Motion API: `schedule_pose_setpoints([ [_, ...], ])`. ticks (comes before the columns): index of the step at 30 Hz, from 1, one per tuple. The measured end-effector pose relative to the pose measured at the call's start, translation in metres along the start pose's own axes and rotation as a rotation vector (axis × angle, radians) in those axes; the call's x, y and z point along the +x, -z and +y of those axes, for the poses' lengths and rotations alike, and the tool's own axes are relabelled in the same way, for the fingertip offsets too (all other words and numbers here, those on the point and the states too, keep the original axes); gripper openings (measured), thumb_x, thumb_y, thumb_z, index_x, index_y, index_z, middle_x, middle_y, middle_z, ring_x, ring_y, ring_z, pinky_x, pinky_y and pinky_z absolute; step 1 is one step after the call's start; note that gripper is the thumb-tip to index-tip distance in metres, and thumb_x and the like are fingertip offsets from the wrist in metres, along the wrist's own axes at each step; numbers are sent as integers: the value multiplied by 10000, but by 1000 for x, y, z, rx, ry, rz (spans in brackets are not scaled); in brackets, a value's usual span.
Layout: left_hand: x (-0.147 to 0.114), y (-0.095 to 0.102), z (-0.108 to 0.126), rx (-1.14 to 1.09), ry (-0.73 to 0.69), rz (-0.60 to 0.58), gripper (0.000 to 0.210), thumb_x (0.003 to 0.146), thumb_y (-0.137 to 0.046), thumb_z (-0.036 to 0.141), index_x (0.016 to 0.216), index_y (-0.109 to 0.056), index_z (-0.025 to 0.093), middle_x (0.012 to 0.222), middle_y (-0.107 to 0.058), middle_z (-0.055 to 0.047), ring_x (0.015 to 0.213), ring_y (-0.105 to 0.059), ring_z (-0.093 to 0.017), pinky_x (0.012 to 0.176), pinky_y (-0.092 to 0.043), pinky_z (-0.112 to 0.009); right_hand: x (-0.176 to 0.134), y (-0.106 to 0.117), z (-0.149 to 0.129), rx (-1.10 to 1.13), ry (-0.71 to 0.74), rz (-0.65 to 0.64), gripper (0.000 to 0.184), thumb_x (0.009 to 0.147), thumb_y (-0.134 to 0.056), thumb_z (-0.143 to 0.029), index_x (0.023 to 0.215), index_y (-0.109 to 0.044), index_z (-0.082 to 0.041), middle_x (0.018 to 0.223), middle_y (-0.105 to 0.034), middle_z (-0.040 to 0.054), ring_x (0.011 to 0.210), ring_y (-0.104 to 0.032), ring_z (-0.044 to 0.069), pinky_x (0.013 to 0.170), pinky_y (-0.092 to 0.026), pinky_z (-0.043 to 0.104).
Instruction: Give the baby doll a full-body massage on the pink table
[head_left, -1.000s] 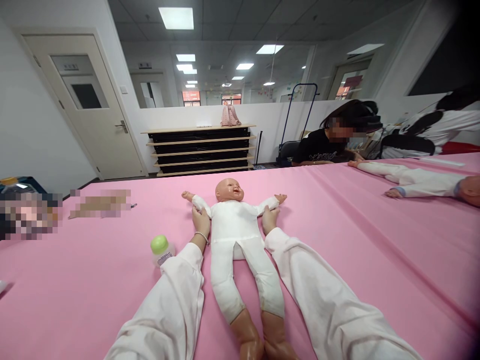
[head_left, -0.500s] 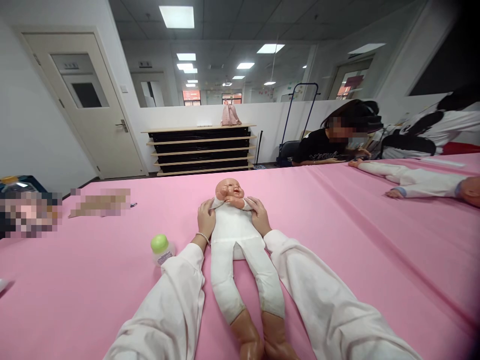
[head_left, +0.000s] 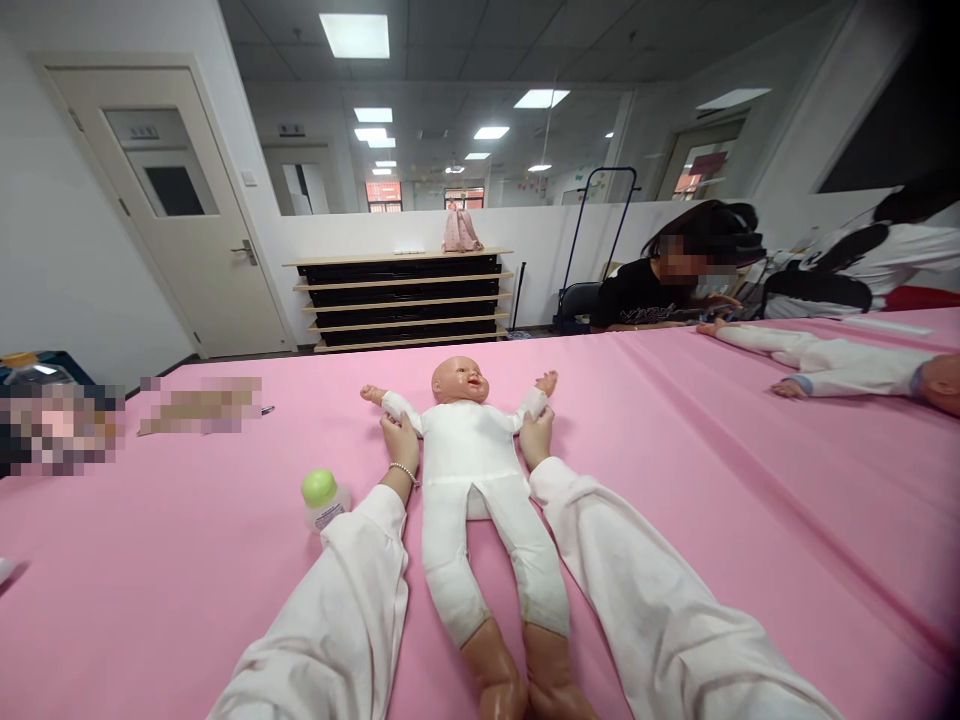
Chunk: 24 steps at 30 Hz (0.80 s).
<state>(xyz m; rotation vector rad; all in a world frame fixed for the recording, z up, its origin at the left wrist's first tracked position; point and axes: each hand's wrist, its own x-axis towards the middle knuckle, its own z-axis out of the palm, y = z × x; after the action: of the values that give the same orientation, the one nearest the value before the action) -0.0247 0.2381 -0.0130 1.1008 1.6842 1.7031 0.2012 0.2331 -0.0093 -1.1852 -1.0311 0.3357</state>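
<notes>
A baby doll [head_left: 472,450] with a white cloth body lies face up on the pink table cover [head_left: 247,560], its head away from me and its bare feet toward me. Both its arms are spread out to the sides. My left hand [head_left: 400,442] is closed around the doll's arm on the left, near the elbow. On the other side, my right hand [head_left: 535,438] grips the doll's other arm in the same way. Some of my fingers are hidden behind the doll's sleeves. To the left of my left forearm stands a small bottle [head_left: 322,500] with a green cap.
A second doll [head_left: 832,362] lies at the table's far right. Behind the far edge, a person in black [head_left: 652,285] sits bent forward, with another person in white [head_left: 862,255] further right. A blurred-out brown item [head_left: 199,405] lies at the back left.
The doll's arms have swung from folded over its chest and face to stretched outward. Both my hands have moved with them, now closed on the arms slightly lower down.
</notes>
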Motion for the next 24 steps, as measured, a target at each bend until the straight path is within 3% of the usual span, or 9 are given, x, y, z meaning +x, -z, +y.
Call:
schedule_pose_setpoints([
  [6, -4, 1, 5, 0, -96, -40, 444, 798, -490, 275, 1216, -368, 185, 1197, -516, -114, 1074, -520, -191, 865, -433, -294, -4, 1, -4, 7, 3, 54, 446, 751, -397, -218, 1194, -379, -165, 1222, -479, 116, 1106, -481, 198, 918, -398, 372],
  [8, -7, 2, 6, 10, -174, -73, 460, 790, -493, 253, 1232, -382, 196, 1224, -502, -101, 1105, -494, -196, 896, -418, -304, -8, 0, -9, 3, 84, -28, 473, 747, -401, -203, 1219, -386, -166, 1216, -488, 110, 1095, -488, 204, 911, -408, 387],
  [13, -7, 0, 6, 70, -443, -214, 407, 781, -454, 170, 1185, -490, 206, 1185, -526, -70, 1113, -467, -184, 970, -367, -332, -13, 0, -20, -117, 506, -392, 485, 710, -365, -89, 1138, -544, -231, 1164, -552, 43, 1114, -469, 198, 983, -352, 413],
  [16, -6, 0, 7, 149, -551, -284, 406, 752, -434, 106, 1124, -548, 222, 1118, -560, -51, 1072, -481, -188, 965, -367, -358, -14, 1, -23, -177, 570, -442, 505, 703, -354, -56, 1111, -574, -257, 1151, -568, 21, 1099, -473, 196, 983, -352, 430],
  [24, -7, 0, 7, 170, -501, -237, 409, 783, -421, 149, 1184, -485, 199, 1162, -525, -78, 1109, -444, -206, 987, -338, -372, -12, 4, -24, -184, 569, -450, 486, 721, -446, -152, 1198, -488, -230, 1211, -511, 73, 1145, -429, 235, 989, -324, 464],
])
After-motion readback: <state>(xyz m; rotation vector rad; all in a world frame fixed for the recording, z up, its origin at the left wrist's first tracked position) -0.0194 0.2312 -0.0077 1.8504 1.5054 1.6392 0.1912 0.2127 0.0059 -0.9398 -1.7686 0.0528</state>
